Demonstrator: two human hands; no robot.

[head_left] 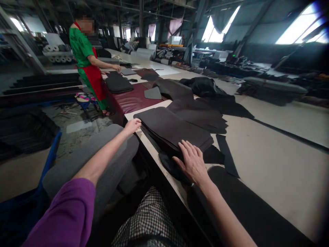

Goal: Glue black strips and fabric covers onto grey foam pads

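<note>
left grip point(133, 126) curled at one end of the dark sheet stack point(167, 123), right grip point(192, 159) spread open on its near edge.
the dark sheet stack lies flat by the edge of the pale desk point(264, 147); whether the left grip is closed on it i cannot tell, while the right grip touches it with the fingers fanned. dark brown pieces point(200, 111) lie just beyond, a dark strip point(228, 156) to the right. farther along, a co-worker point(83, 51) in green and a red apron point(94, 80) reaches over maroon material point(130, 99) on the desk.
</note>
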